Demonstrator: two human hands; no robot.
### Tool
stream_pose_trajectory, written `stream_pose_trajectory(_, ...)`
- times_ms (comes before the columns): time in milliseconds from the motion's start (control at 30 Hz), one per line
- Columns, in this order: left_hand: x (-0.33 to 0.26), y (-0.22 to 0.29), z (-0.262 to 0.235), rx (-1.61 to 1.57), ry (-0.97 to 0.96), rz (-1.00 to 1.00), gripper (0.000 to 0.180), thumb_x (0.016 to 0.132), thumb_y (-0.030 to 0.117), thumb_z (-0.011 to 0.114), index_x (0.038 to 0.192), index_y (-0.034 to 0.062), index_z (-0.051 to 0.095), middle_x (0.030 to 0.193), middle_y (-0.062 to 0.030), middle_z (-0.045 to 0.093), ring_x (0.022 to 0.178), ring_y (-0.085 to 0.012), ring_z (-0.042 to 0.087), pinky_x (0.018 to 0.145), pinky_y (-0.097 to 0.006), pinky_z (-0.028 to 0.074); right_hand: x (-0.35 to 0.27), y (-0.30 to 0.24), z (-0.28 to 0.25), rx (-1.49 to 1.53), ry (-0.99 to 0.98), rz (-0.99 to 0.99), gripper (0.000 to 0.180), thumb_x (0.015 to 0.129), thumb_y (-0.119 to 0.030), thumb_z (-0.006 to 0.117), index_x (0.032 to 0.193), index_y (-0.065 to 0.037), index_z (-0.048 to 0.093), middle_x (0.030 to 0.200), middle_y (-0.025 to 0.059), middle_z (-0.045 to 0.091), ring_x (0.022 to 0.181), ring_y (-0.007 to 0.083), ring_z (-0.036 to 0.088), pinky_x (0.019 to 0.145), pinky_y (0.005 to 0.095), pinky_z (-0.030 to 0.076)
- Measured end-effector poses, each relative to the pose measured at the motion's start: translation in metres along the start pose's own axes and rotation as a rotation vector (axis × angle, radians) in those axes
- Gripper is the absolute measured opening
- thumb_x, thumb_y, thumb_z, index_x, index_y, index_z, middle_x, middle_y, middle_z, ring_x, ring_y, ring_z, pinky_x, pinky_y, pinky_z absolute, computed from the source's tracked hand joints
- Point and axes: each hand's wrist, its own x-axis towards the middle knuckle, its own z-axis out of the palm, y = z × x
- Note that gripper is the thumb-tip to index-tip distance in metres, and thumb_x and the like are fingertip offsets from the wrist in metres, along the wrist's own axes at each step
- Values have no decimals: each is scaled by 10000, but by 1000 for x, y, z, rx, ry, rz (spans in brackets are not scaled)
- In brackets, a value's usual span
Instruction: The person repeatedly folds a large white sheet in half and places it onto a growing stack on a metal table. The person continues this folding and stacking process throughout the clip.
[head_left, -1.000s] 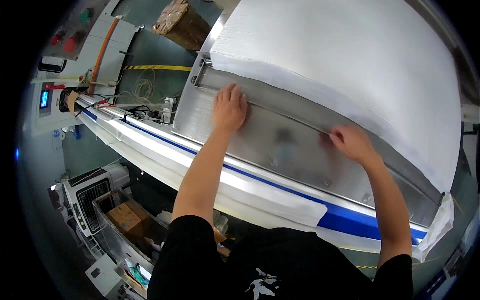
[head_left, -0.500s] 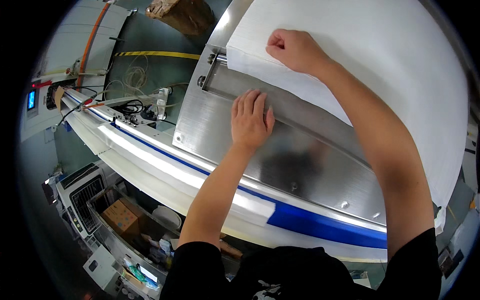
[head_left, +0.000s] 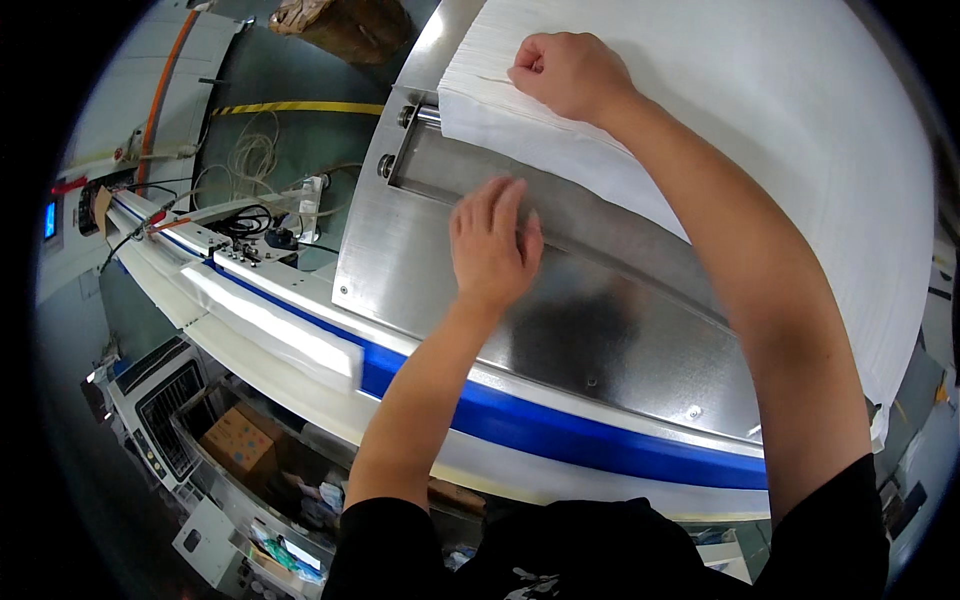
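At the near edge: a blue-and-white rounded machine rim (head_left: 560, 430) curves across in front of the person's black-sleeved body.
Steel plate: a brushed stainless steel work surface (head_left: 620, 340) lies just beyond that rim, with a shallow recessed channel running diagonally across it.
Left hand: the left hand (head_left: 492, 245) lies palm down on the steel plate, fingers together and stretched out flat, their tips at the edge of the channel; it grips nothing.
White stack: a thick stack of white paper sheets (head_left: 760, 110) covers the far and right part of the plate, its near edge lying along the channel.
Right hand: the right hand (head_left: 568, 72) is curled into a fist, pressing on the top of the white stack near its left corner; whether it pinches a sheet I cannot tell.
Left side: a tangle of black and pale cables (head_left: 255, 215) sits beside the plate.
Below left: a brown cardboard box (head_left: 238, 442) rests on the floor among grey equipment.
Far end: a yellow-and-black striped floor tape (head_left: 300, 107) crosses the green floor.
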Motion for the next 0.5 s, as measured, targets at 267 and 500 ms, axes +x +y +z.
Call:
stream_pose_trajectory(267, 88, -46, -5, 274, 187, 213, 469, 832, 187, 504, 1285, 83, 448, 1317, -111, 455, 1223, -277, 416, 1021, -432, 281, -2, 5, 5, -25, 69, -52, 176, 772, -323, 567, 807, -176, 659, 752, 28, 668, 721, 251, 634, 667, 390, 505)
stream_pose_trajectory(500, 87, -54, 3, 268, 159, 220, 471, 797, 174, 513, 1265, 134, 474, 1291, -57, 490, 1205, -253, 446, 1018, -419, 294, 2, 18, 6, -52, 109, -97, 221, 785, -345, 596, 849, -146, 667, 704, 41, 658, 650, 223, 624, 619, 343, 498)
